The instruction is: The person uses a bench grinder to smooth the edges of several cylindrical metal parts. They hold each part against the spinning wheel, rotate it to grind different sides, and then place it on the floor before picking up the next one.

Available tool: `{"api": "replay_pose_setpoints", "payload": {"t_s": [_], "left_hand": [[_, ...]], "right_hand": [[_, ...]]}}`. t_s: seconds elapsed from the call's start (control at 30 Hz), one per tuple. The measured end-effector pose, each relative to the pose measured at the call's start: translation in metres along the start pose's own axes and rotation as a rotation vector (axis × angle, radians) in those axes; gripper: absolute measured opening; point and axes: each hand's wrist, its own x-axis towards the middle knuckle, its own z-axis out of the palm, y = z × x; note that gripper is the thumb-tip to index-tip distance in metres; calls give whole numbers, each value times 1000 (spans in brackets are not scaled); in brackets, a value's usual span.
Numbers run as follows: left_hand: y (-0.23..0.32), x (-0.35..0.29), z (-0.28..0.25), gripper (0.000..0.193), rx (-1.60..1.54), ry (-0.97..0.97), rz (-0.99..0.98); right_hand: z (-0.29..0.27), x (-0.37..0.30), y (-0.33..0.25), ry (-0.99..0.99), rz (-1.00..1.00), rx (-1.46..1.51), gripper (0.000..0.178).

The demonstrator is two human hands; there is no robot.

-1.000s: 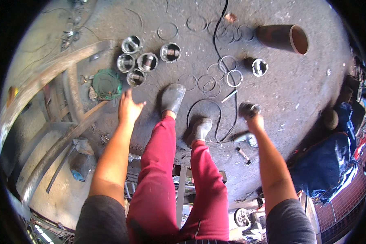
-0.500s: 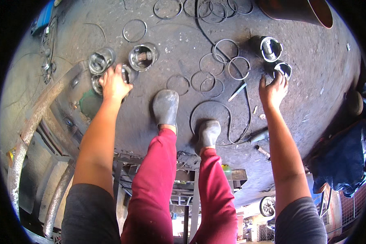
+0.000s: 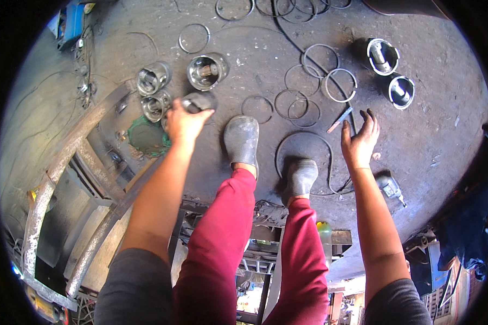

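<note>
My left hand (image 3: 184,123) is closed round the near side of a metal piston (image 3: 201,101), thumb on its right and fingers on its left. Close to that hand are three more pistons: one larger-looking piston (image 3: 205,71) just beyond, and a piston (image 3: 153,78) and another piston (image 3: 155,106) to the left. On the right, my right hand (image 3: 360,140) hovers empty, fingers apart, palm up. Beyond its fingertips two pistons stand side by side, a far piston (image 3: 383,56) and a nearer piston (image 3: 400,92), their hollow ends facing me.
Several thin piston rings (image 3: 340,85) lie between the piston groups, with a black cable (image 3: 331,157) among them. A short flat strip (image 3: 340,119) lies near my right hand. A grey power tool (image 3: 389,186), green cloth (image 3: 148,135) and rusty metal frame (image 3: 49,179) surround my feet.
My right hand has drawn back from the nearer right piston, which stays standing. My left hand has shifted its piston slightly right and nearer, away from the others. The whole view has shifted.
</note>
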Motion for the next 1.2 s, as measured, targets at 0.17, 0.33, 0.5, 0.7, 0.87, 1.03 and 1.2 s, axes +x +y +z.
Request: {"api": "replay_pose_setpoints", "payload": {"t_s": [0.17, 0.33, 0.5, 0.7, 0.87, 1.03, 1.2], "left_hand": [[0, -24, 10, 99, -5, 256, 383], [-64, -4, 4, 116, -157, 333, -201], [-86, 81, -3, 135, -298, 244, -242], [-107, 114, -3, 101, -496, 158, -303], [-156, 67, -45, 57, -1284, -150, -519], [-180, -5, -82, 73, -1868, -388, -387], [-173, -59, -77, 97, -2274, -601, 11]], "right_hand": [[-11, -12, 3, -40, 49, 7, 51], [-17, -40, 11, -118, 97, -15, 52], [-7, -75, 9, -164, 97, -17, 52], [-4, -105, -14, -209, 122, 40, 51], [-26, -120, -42, -258, 158, 77, 49], [-32, -117, -79, -291, 97, 119, 50], [-16, -86, -127, -292, 16, 230, 49]]}}
